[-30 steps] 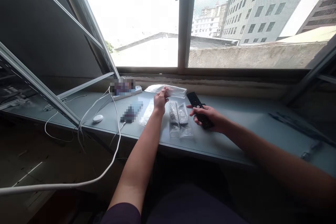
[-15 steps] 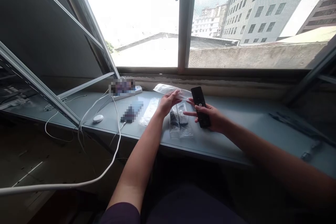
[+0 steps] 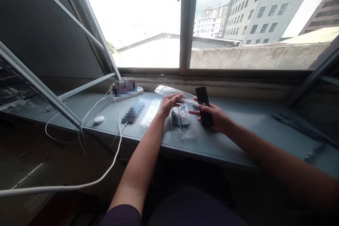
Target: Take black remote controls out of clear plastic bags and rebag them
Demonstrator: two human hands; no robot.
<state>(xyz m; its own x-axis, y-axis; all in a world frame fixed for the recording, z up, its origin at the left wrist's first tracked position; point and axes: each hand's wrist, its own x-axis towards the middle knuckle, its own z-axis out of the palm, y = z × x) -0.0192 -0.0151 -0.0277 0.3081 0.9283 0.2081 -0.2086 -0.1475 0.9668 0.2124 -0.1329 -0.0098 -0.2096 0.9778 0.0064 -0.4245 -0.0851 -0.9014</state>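
- Two bare forearms reach forward over the near edge of the grey worktop [image 3: 238, 141] and meet just below the window [image 3: 148, 24].
- The left hand [image 3: 169, 104] is lifted a little off the surface with its palm turned to the right. Its fingers [image 3: 178, 96] are closed lightly on the near edge of a clear plastic bag [image 3: 169, 90], which stretches away to the left in the air.
- The right hand [image 3: 213, 117] is wrapped around the lower half of a black remote [image 3: 203, 103]. It holds the remote nearly upright with the top end free, and one finger stretches toward the bag's edge.
- Bag and remote are just beside each other, above two sealed packets [image 3: 180, 120] lying on the worktop.
- To the left lie a flat clear sleeve [image 3: 150, 112], a white cable [image 3: 66, 186] and a small white puck [image 3: 98, 119].
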